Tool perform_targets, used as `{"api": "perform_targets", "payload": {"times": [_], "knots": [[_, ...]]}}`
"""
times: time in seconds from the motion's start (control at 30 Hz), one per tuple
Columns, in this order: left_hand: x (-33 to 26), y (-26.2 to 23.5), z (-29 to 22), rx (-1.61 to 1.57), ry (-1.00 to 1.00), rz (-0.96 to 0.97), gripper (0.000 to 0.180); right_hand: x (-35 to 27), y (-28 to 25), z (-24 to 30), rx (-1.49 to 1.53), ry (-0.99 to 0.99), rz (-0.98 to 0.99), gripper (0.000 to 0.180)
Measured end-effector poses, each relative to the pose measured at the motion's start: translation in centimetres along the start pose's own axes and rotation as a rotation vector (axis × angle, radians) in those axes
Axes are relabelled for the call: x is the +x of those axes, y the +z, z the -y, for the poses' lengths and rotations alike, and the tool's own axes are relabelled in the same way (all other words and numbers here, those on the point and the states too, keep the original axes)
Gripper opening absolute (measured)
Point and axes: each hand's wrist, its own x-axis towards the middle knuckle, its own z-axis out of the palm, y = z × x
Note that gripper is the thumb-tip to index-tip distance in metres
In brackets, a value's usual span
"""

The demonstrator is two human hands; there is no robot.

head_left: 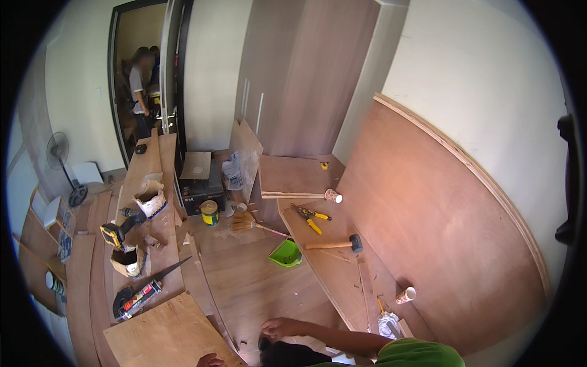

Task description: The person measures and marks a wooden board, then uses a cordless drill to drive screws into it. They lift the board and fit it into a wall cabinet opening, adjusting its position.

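Your sleeve (422, 353): bright green. Plywood panel (165, 333) before you: pale tan, dark-flecked. Dustpan (285, 253): lime green. Tin (210, 214): yellow and green. Drill (112, 234): yellow and black. Mallet (330, 246): tan handle, dark head. Paper cup (405, 296): white, orange-red patterned.

My view by clock face: two hands (278, 328), six o'clock; one mallet (355, 243), five; one handsaw (168, 270), eight; one fan (58, 150), nine; two paper cups (405, 296).

A green dustpan (285, 254) lies near a broom (246, 222) — a fan (58, 150) stands farther left.
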Motion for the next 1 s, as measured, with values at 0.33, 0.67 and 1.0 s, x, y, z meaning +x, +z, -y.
{"api": "perform_targets", "payload": {"times": [0.33,0.67,1.0], "knots": [[9.8,5.9,-3.1,-0.313,-0.223,-0.079,0.042,2.1,-19.4,1.6,0.319,0.053,-0.163,0.042],[26.6,18.9,-11.5,0.038,-0.041,-0.004,0.071,-0.5,-36.6,-1.4,0.430,-0.157,-0.353,0.036],[46.4,27.8,-14.0,0.298,0.200,0.285,0.077,-5.7,-47.4,-4.8,0.520,-0.130,-0.868,0.032]]}}
